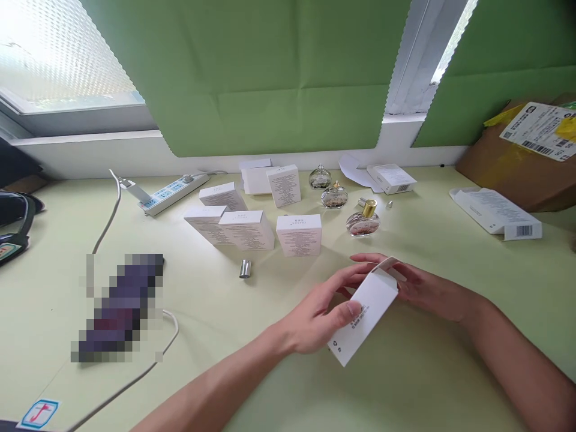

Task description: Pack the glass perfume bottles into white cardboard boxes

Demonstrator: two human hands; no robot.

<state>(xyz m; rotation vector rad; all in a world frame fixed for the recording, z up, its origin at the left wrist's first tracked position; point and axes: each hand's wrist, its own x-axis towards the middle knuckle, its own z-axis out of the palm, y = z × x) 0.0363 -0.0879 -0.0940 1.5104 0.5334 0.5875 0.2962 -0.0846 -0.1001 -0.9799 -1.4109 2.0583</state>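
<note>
My left hand [321, 315] is closed around a small white carton [366, 315], its thumb pressed on the printed face. The carton is tilted, with a flap raised at its far end. My right hand [418, 288] is at that flap end, its fingers closed about the box edge and partly hidden behind it. Just beyond stands a perfume bottle [362, 223] with a gold neck and pinkish liquid. Behind it are a second perfume bottle [334, 197] and a third, rounder bottle [320, 178]. A silver cap [245, 269] stands on the table to the left of my hands.
Several white cartons, including one in front [299, 236], stand left of the bottles. A carton [391, 179] lies at the back, and a flattened one [495, 213] lies right near a cardboard box [517, 156]. A power strip [175, 193], cable [135, 381] and blurred dark object [123, 306] are left.
</note>
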